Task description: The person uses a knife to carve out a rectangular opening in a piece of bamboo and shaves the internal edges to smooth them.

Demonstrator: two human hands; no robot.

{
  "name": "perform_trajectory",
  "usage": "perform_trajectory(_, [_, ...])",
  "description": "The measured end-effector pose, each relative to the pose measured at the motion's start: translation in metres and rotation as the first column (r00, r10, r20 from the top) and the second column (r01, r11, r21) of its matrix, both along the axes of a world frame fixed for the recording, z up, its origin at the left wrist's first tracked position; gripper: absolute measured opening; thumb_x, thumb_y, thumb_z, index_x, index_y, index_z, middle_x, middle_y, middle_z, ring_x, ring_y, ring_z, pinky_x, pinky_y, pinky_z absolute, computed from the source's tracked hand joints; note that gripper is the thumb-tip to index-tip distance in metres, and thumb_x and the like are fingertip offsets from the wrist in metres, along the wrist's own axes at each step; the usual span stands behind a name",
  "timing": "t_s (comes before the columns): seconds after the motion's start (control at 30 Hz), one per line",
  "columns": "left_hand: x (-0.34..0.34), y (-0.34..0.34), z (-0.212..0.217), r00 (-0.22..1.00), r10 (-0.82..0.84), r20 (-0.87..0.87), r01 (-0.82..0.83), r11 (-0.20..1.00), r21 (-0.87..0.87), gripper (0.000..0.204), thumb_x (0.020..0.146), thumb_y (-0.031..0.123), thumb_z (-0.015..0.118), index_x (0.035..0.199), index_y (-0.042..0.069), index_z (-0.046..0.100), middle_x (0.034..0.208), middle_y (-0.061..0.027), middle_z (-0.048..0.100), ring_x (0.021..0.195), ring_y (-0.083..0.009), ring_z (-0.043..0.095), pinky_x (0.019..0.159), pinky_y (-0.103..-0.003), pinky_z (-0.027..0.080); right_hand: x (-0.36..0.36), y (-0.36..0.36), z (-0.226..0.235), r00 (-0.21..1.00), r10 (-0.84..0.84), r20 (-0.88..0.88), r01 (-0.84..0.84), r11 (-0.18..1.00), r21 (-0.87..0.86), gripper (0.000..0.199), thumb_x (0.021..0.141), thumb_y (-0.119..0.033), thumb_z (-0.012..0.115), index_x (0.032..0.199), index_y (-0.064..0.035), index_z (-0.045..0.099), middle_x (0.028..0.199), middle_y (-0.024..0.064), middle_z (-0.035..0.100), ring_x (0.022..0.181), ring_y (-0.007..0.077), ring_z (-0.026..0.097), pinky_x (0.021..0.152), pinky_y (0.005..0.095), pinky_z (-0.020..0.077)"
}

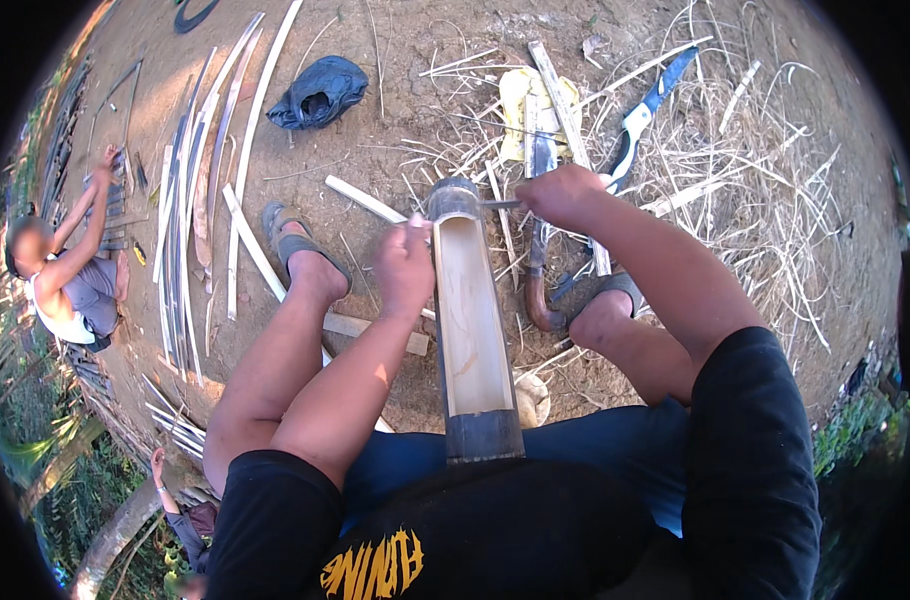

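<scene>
A bamboo tube (472,330) with a long rectangular window cut into its upper side lies between my legs, its near end against my body. My left hand (405,265) is closed at the tube's left edge near the far end, fingers partly hidden. In a closed grip, my right hand (565,198) holds a narrow metal blade (502,204) pointing left. Its tip reaches the right side of the tube's far end; whether it touches is unclear. Just below that hand lies a machete-like tool with a curved brown handle (538,295).
Bamboo strips (187,210) lie at left, near a seated person (70,260). A dark plastic bag (320,93) is ahead. Yellow plastic (518,110) and a tool with a white-and-black handle (630,145) lie ahead right among shavings (745,200). Another person (190,525) is at lower left.
</scene>
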State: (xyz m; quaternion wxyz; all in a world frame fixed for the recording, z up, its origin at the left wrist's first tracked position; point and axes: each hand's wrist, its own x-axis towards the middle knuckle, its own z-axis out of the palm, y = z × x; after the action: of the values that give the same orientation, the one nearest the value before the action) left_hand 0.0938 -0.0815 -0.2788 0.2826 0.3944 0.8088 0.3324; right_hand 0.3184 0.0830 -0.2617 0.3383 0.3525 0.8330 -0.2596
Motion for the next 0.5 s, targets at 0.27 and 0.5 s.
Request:
perform_trajectory(0.27, [-0.048,-0.004,0.002,0.669,0.662,0.338,-0.38,0.696,-0.609,0.071,0.101,0.059,0.053,0.147,0.005,0.049,0.137,-0.0144,0.059,0.119,-0.0256,0.06,0.094,-0.047,0.05,0.055,-0.011,0.014,0.921,-0.389,-0.009,0.387,0.919,-0.076,0.04,0.098,-0.04,0.06,0.127,-0.0125,0.065,0.118,0.0148,0.072,0.109,0.0339,0.07,0.094,0.0483,0.0552])
perform_trajectory(0.5, [-0.001,-0.026,0.014,0.545,0.387,0.743,0.289,0.746,-0.6,0.062,0.096,0.05,0.066,0.137,0.005,0.059,0.125,-0.0144,0.068,0.108,-0.0263,0.068,0.091,-0.05,0.055,0.072,-0.037,-0.032,0.911,-0.369,-0.186,0.354,0.929,-0.11,0.055,0.093,-0.048,0.066,0.117,0.0015,0.068,0.111,0.025,0.071,0.107,0.0382,0.069,0.094,0.0477,0.0538])
